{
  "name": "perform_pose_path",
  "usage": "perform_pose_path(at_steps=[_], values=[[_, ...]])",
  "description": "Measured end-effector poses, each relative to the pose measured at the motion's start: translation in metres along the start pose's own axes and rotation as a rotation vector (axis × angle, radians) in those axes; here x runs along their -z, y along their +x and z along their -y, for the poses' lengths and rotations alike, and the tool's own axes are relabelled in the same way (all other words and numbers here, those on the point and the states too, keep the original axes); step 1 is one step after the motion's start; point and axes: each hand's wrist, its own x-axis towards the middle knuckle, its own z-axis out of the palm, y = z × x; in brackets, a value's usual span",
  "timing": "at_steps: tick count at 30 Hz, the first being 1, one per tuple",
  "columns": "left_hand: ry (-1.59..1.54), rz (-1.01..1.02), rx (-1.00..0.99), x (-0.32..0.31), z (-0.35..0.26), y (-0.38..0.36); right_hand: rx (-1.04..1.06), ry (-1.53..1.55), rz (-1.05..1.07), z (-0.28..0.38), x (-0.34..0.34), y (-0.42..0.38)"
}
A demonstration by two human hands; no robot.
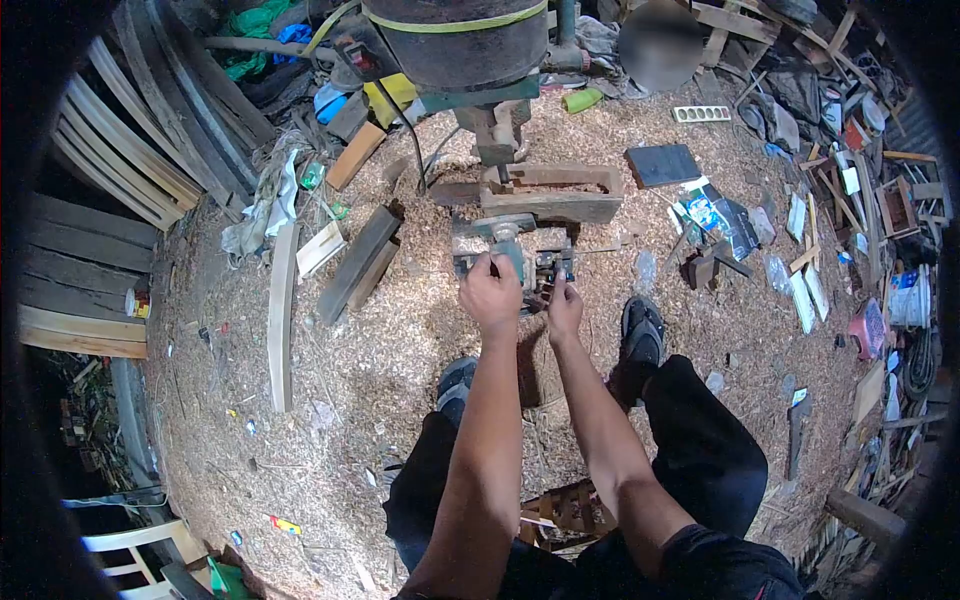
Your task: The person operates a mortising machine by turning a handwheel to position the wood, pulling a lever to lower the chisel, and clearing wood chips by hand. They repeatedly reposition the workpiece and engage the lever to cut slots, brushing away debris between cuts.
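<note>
In the head view, a drill-press-like machine (455, 45) stands ahead of me, its spindle (503, 172) pointing down. Below it lies a wooden block (560, 207) with a long slot cut in its top. On the near side of the block is a metal clamp base (508, 240) with greenish parts. My left hand (492, 295) is closed at the front of this base, a small dark piece showing at its fingers. Beside it, my right hand (565, 312) is closed with thumb and fingers at a dark part on the base's right side. What each hand grips is mostly hidden.
Wood shavings (370, 375) cover the ground around my feet. To the left lie dark timber offcuts (358, 262) and a long pale board (283, 320). Curved planks (125, 140) lean at the far left. A dark slab (663, 165) and plastic scraps (705, 212) lie to the right.
</note>
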Motion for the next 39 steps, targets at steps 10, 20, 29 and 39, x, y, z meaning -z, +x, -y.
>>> perform_pose_path(at_steps=[10,20,29,39], values=[[0.014,-0.041,-0.059,-0.001,0.002,0.000,-0.184,0.156,0.033,0.031,0.016,-0.003],[-0.027,-0.055,-0.035,-0.002,0.000,-0.001,-0.080,0.151,-0.020,0.017,0.015,0.003],[-0.003,-0.022,-0.018,-0.006,0.010,-0.002,0.014,-0.181,-0.029,0.034,0.013,-0.002],[-0.010,-0.047,-0.013,-0.009,0.011,-0.001,0.129,-0.267,-0.162,0.012,0.000,-0.006]])
